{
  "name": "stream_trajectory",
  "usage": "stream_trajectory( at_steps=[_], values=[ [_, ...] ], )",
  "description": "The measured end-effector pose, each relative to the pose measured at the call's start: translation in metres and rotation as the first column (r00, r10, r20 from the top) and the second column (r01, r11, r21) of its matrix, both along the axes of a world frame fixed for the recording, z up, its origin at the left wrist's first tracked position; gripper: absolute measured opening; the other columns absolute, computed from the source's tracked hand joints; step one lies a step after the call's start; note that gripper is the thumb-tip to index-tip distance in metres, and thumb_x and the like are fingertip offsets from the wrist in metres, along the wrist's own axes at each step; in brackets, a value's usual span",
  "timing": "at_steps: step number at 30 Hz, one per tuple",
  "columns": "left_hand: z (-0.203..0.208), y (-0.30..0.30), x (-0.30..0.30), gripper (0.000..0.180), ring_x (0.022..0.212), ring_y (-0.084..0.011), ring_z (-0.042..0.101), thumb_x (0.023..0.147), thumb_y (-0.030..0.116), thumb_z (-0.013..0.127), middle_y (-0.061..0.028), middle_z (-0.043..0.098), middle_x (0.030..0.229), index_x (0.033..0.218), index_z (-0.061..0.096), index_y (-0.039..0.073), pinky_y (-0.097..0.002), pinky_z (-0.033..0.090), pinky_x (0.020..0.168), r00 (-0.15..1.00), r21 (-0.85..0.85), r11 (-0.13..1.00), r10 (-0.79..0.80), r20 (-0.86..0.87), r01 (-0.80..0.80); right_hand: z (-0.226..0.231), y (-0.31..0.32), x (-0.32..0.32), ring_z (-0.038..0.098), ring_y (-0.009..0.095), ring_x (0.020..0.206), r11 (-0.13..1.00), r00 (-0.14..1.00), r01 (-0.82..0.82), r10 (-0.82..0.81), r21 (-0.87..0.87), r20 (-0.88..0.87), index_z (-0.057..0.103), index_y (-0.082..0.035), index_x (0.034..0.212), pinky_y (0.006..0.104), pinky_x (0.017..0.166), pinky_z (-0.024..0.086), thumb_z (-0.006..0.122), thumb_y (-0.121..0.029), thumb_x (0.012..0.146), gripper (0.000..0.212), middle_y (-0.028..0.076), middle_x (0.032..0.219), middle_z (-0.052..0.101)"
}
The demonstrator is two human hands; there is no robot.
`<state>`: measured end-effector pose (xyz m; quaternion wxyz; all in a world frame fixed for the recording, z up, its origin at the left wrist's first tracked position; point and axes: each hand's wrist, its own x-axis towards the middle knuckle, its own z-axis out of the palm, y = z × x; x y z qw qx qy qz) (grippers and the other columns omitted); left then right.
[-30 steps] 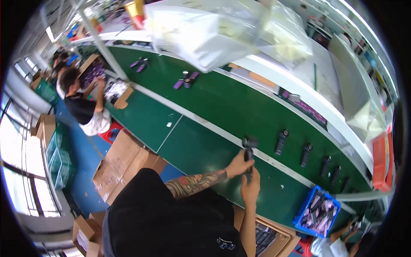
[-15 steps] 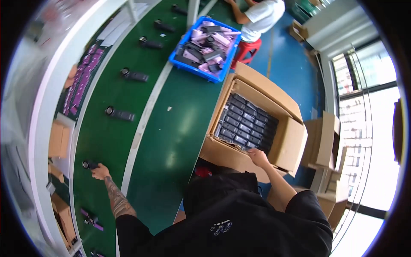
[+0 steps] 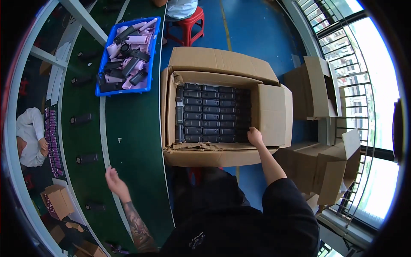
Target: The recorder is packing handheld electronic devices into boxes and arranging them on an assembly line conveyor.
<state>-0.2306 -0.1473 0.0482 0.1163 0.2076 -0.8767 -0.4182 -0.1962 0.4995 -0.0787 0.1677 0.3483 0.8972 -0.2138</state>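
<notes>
A blue plastic crate [image 3: 101, 81] of pink and black parts sat on the green conveyor belt [image 3: 132, 128]. A red plastic stool [image 3: 187, 23] stood beyond. Empty brown cardboard cartons [image 3: 319, 88] stood near the railing.

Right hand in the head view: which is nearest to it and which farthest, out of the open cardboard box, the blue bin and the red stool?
From the right hand:
1. Open cardboard box, which it reaches into.
2. Red stool, up top.
3. Blue bin, upper left on the green belt.
</notes>
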Motion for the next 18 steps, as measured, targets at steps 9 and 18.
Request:
stream_trajectory(
  at_steps=[9,18],
  values=[
    [-0.091,0.272,-0.094,0.052,0.12,-0.0379,0.057,0.095,0.015,0.057,-0.0244,0.055,0.134,0.141,0.042,-0.003,-0.0425,0.048,0.1,0.684,0.244,0.788,-0.613,0.396,0.565,-0.069,0.009,-0.095,0.063,0.039,0.101,0.99,0.984,-0.123,0.131,0.072,-0.12,0.063,-0.003,0.118,0.0444,0.087,0.052,0.054,-0.008,0.084,0.036,0.02,0.115,0.065],
    [-0.215,0.288,-0.082,0.071,0.13,-0.0469,0.042,0.09,0.014,0.058,-0.0322,0.029,0.15,0.149,0.023,-0.007,-0.0467,0.042,0.106,0.747,-0.085,0.825,-0.455,0.485,0.558,-0.064,-0.071,-0.212,0.063,0.034,0.103,0.851,0.739,-0.52,0.493,0.075,-0.46,0.062,-0.004,0.118,0.0403,0.09,0.051,0.055,-0.003,0.083,0.035,0.013,0.115,0.065]
  ],
)
